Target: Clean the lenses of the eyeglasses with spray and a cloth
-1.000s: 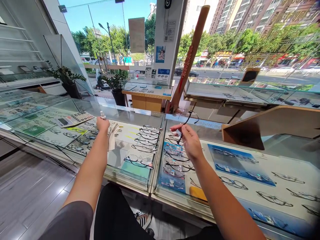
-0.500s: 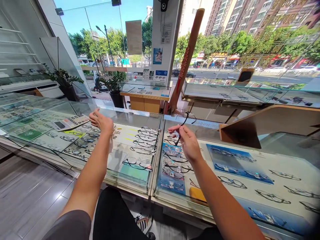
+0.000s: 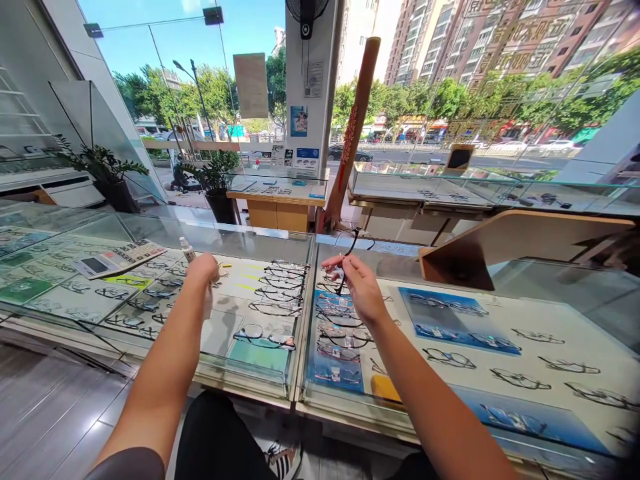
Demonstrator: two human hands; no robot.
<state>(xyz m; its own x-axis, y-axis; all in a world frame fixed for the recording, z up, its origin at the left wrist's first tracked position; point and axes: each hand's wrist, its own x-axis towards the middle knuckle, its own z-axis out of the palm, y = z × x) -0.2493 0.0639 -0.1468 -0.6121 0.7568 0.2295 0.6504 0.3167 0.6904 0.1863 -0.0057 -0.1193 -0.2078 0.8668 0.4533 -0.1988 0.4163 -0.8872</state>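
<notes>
My right hand (image 3: 361, 283) holds a pair of eyeglasses (image 3: 357, 235) above the right half of the glass display counter (image 3: 309, 327). The thumb and index finger pinch the dark frame, its lenses lie beyond the fingers, and the other fingers reach left. Over the left half is my left hand (image 3: 203, 269), its fingers curled downward and mostly hidden from me. What they hold, if anything, does not show. Just behind its knuckles a small white bottle (image 3: 187, 248) appears, partly covered by the hand. Whether the two touch, I cannot tell.
A calculator (image 3: 119, 259) lies on the counter to the left. Several eyeglasses (image 3: 280, 288) rest in rows under the glass, with more on a blue sheet (image 3: 320, 373). A curved wooden piece (image 3: 520, 233) stands at right. Beyond are potted plants (image 3: 213, 187) and a wooden table (image 3: 275, 207).
The view has shifted right and slightly up. My left hand has gone from stretched fingers to curled ones, and the white bottle behind it now shows. My right hand keeps holding the eyeglasses.
</notes>
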